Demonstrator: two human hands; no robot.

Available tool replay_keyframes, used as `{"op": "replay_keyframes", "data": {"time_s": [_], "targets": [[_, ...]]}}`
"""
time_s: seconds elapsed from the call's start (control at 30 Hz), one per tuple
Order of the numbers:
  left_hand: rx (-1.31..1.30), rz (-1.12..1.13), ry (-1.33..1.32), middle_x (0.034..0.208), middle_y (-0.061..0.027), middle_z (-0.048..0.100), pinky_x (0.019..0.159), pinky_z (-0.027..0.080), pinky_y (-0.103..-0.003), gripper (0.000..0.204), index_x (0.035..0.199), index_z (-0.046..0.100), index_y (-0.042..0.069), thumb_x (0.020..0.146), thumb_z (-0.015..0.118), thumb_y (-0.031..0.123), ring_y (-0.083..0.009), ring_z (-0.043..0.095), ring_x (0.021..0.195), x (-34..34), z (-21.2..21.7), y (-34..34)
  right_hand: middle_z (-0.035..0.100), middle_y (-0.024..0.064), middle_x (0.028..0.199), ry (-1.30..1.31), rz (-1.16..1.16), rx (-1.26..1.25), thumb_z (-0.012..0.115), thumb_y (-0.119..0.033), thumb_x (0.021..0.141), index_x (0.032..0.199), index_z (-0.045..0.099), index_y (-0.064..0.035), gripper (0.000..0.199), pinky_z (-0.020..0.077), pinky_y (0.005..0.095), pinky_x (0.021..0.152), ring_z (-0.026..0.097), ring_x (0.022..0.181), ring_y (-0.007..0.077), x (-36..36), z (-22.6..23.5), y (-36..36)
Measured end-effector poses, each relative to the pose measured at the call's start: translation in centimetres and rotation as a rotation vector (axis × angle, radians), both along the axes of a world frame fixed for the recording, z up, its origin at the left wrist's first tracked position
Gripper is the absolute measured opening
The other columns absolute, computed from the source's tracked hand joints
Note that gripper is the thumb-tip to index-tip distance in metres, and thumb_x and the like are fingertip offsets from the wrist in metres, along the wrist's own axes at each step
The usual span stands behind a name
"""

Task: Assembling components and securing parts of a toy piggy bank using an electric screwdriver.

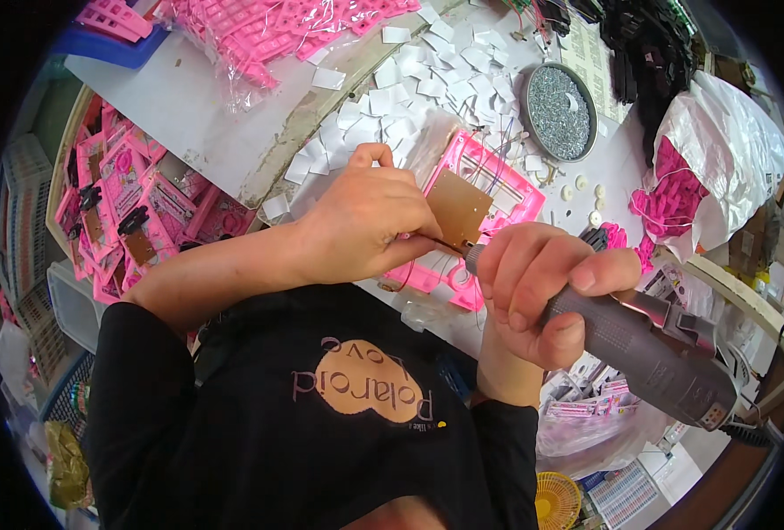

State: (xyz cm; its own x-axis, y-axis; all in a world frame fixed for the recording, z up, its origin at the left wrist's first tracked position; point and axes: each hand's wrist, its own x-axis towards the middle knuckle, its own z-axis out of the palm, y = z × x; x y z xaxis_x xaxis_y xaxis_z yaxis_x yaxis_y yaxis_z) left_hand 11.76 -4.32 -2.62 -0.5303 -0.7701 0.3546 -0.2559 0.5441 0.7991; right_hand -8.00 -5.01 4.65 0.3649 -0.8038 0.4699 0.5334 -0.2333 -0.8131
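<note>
My left hand (370, 225) holds a pink plastic housing (489, 208) with a small brown circuit board (456, 210) set in it, pressing on the board's left edge. Thin wires run across the housing. My right hand (537, 287) is wrapped around a grey electric screwdriver (648, 349), whose thin tip touches the board's lower edge between the two hands. The tool's body slants down to the right, with a cable at its end.
Several white paper squares (427, 84) lie scattered behind the housing. A round dish of small screws (560, 110) stands at the back right. Bags of pink parts (259, 35) (674, 199), a box of pink packaged items (122, 203), black parts (639, 53) surround the work spot.
</note>
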Motion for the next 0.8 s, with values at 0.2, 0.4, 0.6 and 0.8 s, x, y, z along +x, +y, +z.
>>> {"op": "replay_keyframes", "data": {"time_s": [0.2,0.4,0.6,0.8], "targets": [[-0.179,0.246,-0.152,0.109,0.0024,0.064,0.094,0.032,-0.045,0.031,0.098,0.072,0.016,0.070,0.084,0.026,-0.0187,0.058,0.101,-0.4,0.7,0.2,0.056,0.0056,0.065,0.023,-0.239,0.059,0.070,-0.016,0.093,0.113,0.044,-0.0065,0.035,0.0472,0.0323,0.052,0.053,0.054,0.0152,0.9,-1.3,-1.2],[-0.227,0.075,-0.335,0.112,0.0048,0.063,0.099,0.030,-0.050,0.031,0.099,0.073,0.016,0.073,0.080,0.031,-0.0179,0.054,0.109,0.3,-0.2,1.9,0.047,0.0030,0.061,0.174,-0.252,-0.002,0.060,-0.013,0.094,0.109,0.046,-0.0071,0.022,0.0432,0.0315,0.050,0.043,0.050,0.0131,1.8,-2.6,-2.8],[-0.172,0.028,-0.233,0.110,0.0016,0.063,0.098,0.033,-0.050,0.025,0.098,0.072,0.014,0.077,0.076,0.026,-0.0192,0.054,0.111,0.8,0.0,1.3,0.051,0.0073,0.063,0.443,-0.319,-0.129,0.062,-0.008,0.093,0.099,0.043,-0.0069,0.020,0.0412,0.0312,0.048,0.044,0.048,0.0130,2.3,-3.5,-2.6],[0.328,0.132,0.071,0.096,-0.0085,0.067,0.071,0.048,-0.031,0.015,0.098,0.068,0.002,0.086,0.073,0.009,-0.0200,0.065,0.082,9.4,3.8,1.2,0.051,0.0068,0.066,0.263,-0.282,0.037,0.061,-0.013,0.089,0.114,0.045,-0.0012,0.032,0.0378,0.0307,0.047,0.044,0.050,0.0147,0.9,-3.7,-3.7]]}}
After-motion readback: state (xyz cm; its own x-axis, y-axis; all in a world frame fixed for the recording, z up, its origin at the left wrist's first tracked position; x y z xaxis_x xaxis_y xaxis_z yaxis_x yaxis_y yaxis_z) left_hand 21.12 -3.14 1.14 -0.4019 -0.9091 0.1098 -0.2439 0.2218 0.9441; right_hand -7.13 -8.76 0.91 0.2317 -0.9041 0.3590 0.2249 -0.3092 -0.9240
